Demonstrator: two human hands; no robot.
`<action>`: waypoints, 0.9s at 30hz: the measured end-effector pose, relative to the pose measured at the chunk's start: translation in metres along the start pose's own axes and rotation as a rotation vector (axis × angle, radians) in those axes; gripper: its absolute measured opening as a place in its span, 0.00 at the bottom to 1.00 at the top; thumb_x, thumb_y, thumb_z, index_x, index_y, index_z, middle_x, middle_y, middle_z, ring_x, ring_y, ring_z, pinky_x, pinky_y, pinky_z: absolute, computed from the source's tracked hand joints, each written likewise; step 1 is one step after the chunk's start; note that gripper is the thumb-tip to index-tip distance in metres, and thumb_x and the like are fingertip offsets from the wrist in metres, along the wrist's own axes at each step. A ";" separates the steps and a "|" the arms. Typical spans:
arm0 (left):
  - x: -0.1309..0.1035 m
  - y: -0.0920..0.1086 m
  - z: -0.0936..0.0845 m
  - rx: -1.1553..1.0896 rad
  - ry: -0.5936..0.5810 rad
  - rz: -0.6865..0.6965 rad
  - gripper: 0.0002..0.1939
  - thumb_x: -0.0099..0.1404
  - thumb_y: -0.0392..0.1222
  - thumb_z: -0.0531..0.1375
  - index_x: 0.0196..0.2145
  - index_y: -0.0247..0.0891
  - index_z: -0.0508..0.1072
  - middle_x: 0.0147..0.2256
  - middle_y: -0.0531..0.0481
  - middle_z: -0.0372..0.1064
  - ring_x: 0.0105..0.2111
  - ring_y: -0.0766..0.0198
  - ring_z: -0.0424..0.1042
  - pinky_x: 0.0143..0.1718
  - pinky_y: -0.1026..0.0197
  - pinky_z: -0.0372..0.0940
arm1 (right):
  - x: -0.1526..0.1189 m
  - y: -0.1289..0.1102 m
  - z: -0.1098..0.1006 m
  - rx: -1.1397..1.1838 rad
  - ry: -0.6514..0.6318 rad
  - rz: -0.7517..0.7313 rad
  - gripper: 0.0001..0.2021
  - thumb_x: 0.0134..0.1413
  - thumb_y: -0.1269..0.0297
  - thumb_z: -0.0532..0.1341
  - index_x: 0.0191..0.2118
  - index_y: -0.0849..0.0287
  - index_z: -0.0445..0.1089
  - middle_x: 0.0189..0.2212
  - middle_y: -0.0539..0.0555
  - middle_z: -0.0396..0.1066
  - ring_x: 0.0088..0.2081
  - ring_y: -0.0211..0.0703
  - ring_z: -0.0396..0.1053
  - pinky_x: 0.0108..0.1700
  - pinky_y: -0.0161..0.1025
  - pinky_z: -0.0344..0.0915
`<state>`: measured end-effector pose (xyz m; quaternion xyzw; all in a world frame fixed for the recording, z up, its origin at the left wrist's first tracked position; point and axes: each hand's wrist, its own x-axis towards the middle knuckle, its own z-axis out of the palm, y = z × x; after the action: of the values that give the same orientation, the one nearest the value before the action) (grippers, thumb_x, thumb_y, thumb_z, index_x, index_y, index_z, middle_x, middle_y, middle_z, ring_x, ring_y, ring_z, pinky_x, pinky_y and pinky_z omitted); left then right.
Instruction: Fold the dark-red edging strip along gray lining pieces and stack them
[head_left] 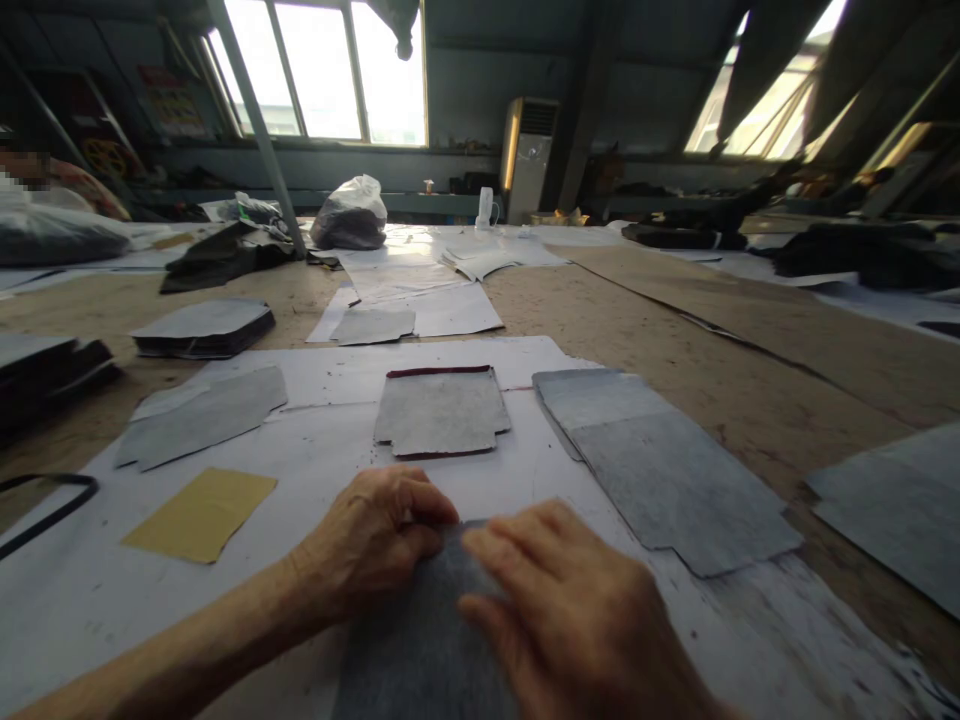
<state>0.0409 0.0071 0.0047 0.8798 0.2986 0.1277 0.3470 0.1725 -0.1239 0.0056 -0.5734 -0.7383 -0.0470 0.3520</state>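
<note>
A dark grey flat piece of sheet material (427,650) lies on the white paper (292,660) just in front of me. My left hand (382,530) is closed, thumb and fingers pinching the piece's far edge. Over the right side of the same piece is my right hand (577,600), slightly blurred, its thumb apart from the fingers and nothing visible between them. Beyond both hands lies a smaller grey notched piece (442,412) with a dark red strip along its far edge.
Grey notched pieces (667,465) overlap on the right, with another grey piece (900,505) farther right. On the left are a yellow rectangle (202,515), a grey piece (206,415) and a stack (204,328). A bagged bundle (350,212) stands behind; a person (71,185) is at far left.
</note>
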 end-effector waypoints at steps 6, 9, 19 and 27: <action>-0.006 -0.007 0.004 0.133 0.088 0.242 0.12 0.58 0.32 0.55 0.32 0.45 0.76 0.29 0.53 0.67 0.31 0.68 0.65 0.33 0.65 0.61 | 0.011 0.047 -0.012 -0.103 -0.267 0.054 0.06 0.45 0.78 0.60 0.31 0.62 0.68 0.30 0.53 0.67 0.35 0.44 0.62 0.38 0.42 0.63; -0.011 -0.009 0.005 0.209 0.103 0.375 0.16 0.60 0.28 0.51 0.36 0.45 0.75 0.29 0.52 0.65 0.30 0.69 0.64 0.30 0.66 0.60 | 0.006 0.050 -0.011 -0.093 -0.216 -0.018 0.07 0.50 0.78 0.56 0.33 0.62 0.69 0.28 0.53 0.66 0.33 0.42 0.61 0.34 0.39 0.62; -0.021 -0.014 0.008 0.299 0.049 0.620 0.16 0.62 0.25 0.45 0.43 0.32 0.67 0.32 0.46 0.62 0.33 0.63 0.57 0.33 0.60 0.60 | -0.008 0.053 -0.008 -0.154 -0.119 -0.246 0.12 0.59 0.74 0.49 0.41 0.66 0.69 0.31 0.54 0.68 0.33 0.41 0.61 0.34 0.40 0.62; -0.020 -0.018 0.009 0.331 0.059 0.711 0.16 0.61 0.25 0.45 0.44 0.30 0.65 0.32 0.45 0.61 0.32 0.62 0.56 0.33 0.57 0.57 | -0.013 0.050 -0.007 -0.188 -0.130 -0.318 0.14 0.60 0.76 0.46 0.42 0.70 0.68 0.36 0.57 0.68 0.36 0.44 0.62 0.35 0.42 0.63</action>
<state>0.0211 0.0003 -0.0147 0.9685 0.0017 0.2151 0.1259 0.2212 -0.1210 -0.0131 -0.4817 -0.8332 -0.1334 0.2365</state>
